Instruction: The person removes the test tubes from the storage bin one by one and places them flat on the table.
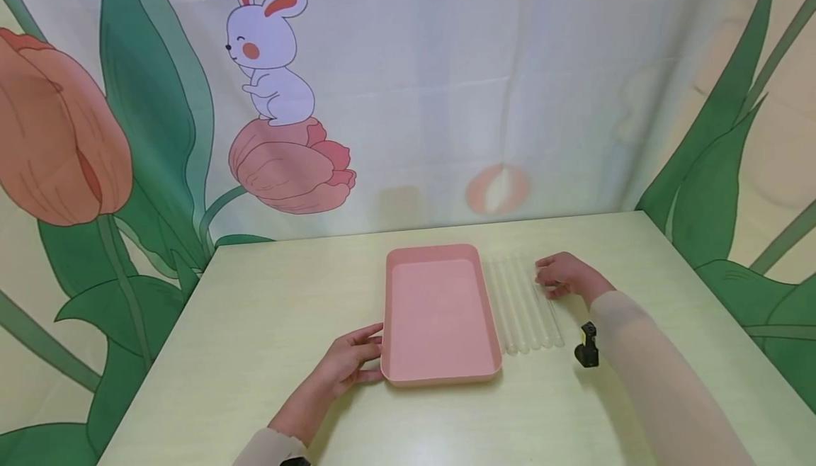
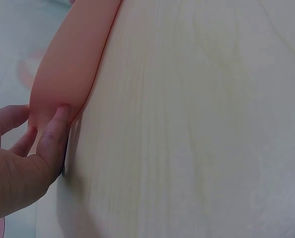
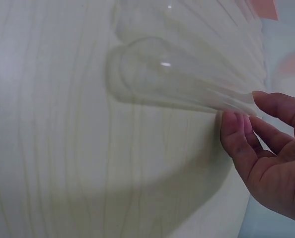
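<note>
A pink rectangular tray (image 1: 440, 321) lies on the table. My left hand (image 1: 350, 360) is at its near left side, fingers fairly straight and touching the outer wall. In the left wrist view, the thumb (image 2: 53, 136) rests against the pink wall (image 2: 68, 64). Right of the tray, several clear test tubes (image 1: 513, 310) lie side by side, rounded ends toward me. My right hand (image 1: 564, 275) pinches the rightmost test tube (image 3: 162, 74) near its far end between thumb and fingers. That tube's rounded end appears on or just above the table; I cannot tell which.
The pale wood-grain table (image 1: 287, 296) runs back to a printed curtain (image 1: 408, 98) with a rabbit and tulips. A small black camera (image 1: 588, 345) is strapped at the right wrist. The transparent tubes are faint against the tabletop.
</note>
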Motion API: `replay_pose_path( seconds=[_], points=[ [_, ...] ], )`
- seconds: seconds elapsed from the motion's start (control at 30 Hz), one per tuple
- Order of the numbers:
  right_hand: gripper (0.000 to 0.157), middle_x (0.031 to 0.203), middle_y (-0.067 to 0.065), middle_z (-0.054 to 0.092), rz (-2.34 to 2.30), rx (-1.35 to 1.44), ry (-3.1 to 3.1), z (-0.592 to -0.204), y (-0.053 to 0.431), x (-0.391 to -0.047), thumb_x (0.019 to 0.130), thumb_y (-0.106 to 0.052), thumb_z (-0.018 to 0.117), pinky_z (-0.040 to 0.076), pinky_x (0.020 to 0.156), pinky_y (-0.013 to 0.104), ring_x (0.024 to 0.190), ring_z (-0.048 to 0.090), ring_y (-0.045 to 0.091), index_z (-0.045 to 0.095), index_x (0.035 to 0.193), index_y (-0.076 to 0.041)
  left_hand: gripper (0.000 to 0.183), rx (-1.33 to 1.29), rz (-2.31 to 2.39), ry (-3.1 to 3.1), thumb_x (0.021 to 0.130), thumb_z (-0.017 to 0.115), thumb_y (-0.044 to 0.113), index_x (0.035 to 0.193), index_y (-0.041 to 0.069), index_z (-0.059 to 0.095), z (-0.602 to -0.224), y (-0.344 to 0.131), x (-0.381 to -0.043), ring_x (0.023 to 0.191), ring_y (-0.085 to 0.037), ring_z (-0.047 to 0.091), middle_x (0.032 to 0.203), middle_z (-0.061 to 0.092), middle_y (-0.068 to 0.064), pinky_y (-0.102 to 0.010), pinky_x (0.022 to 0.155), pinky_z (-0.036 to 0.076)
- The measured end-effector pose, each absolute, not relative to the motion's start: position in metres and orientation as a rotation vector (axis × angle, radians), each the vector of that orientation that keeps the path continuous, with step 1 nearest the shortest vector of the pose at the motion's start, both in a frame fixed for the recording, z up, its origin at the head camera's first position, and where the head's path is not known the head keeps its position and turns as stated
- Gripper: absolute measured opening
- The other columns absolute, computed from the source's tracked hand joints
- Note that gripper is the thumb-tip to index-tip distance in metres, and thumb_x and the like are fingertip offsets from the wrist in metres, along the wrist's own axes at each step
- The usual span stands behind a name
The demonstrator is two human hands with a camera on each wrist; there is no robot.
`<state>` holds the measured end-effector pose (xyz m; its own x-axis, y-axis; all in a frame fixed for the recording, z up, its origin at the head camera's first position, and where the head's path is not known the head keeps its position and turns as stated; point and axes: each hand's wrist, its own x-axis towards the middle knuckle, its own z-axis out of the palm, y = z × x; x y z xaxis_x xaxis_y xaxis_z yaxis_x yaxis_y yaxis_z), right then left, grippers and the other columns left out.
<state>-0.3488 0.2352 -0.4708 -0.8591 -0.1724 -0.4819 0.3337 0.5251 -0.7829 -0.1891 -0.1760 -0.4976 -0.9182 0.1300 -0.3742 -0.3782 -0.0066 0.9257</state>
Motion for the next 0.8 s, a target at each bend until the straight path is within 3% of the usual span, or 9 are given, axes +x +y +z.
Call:
replay_pose_path(
  seconds=[0.3, 0.57, 0.8],
  points=[
    [0.058, 0.117, 0.014, 0.056, -1.286, 0.158, 2.276, -0.467, 0.232, -0.344, 0.101, -0.003, 0.056, 0.06, 0.069, 0.022, 0.082, 0.054, 0.012, 0.033, 0.152, 0.014, 0.057, -0.237, 1.985, 1.917, 0.099, 0.056, 0.002, 0.154, -0.002, 0.041, -0.497, -0.177, -0.189, 0.105, -0.014, 0.068, 0.151, 0.047, -0.032, -0.036, 0.078, 0.066],
    [0.057, 0.125, 0.018, 0.055, -1.288, 0.177, 2.285, -0.468, 0.234, -0.343, 0.105, -0.012, 0.052, 0.06, 0.072, 0.022, 0.102, 0.054, 0.019, 0.033, 0.152, 0.014, 0.056, -0.236, 1.979, 1.923, 0.1, 0.056, 0.002, 0.154, -0.001, 0.042, -0.496, -0.176, -0.188, 0.108, -0.016, 0.068, 0.151, 0.048, -0.032, -0.039, 0.079, 0.066],
    [0.052, 0.115, 0.012, 0.054, -1.313, 0.21, 2.296, -0.47, 0.235, -0.338, 0.107, -0.017, 0.047, 0.058, 0.074, 0.022, 0.102, 0.053, 0.019, 0.037, 0.149, 0.013, 0.055, -0.28, 1.991, 1.928, 0.099, 0.056, 0.0, 0.152, -0.001, 0.045, -0.495, -0.175, -0.189, 0.105, -0.017, 0.069, 0.149, 0.05, -0.031, -0.039, 0.078, 0.066]
  ],
)
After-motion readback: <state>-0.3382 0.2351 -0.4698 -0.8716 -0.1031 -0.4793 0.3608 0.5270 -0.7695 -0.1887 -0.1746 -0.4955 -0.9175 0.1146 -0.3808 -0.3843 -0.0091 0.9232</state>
